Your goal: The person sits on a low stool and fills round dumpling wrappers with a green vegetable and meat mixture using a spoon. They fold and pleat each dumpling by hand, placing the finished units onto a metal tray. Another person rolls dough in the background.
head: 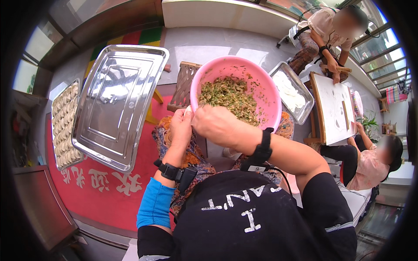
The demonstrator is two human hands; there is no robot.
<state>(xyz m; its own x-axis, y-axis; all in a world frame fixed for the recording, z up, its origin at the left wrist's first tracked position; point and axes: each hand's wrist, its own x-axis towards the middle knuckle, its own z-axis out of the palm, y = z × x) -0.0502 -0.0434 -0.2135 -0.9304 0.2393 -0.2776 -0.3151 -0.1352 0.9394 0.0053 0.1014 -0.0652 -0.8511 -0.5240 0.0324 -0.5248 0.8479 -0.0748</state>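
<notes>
My left hand [181, 128] pinches a small piece of white dough [188, 113], likely a dumpling wrapper, beside the near-left rim of a pink plastic basin [266, 94]. Minced filling with chopped greens [227, 96] lies in the basin, with bits smeared up its wall. My right hand [219, 125] is curled over the basin's near rim, its fingers close against the left hand. Its fingertips are hidden behind the hand, so what they hold cannot be made out. The basin sits before my knees.
A large metal tray [107, 111] stands at left, overlapping a tray of folded dumplings [66, 130]. Right of the basin, a metal tray [305, 109] holds flat dough wrappers [287, 89]. Two people [326, 36] work at a white board [331, 107]; one holds a rolling pin [339, 68].
</notes>
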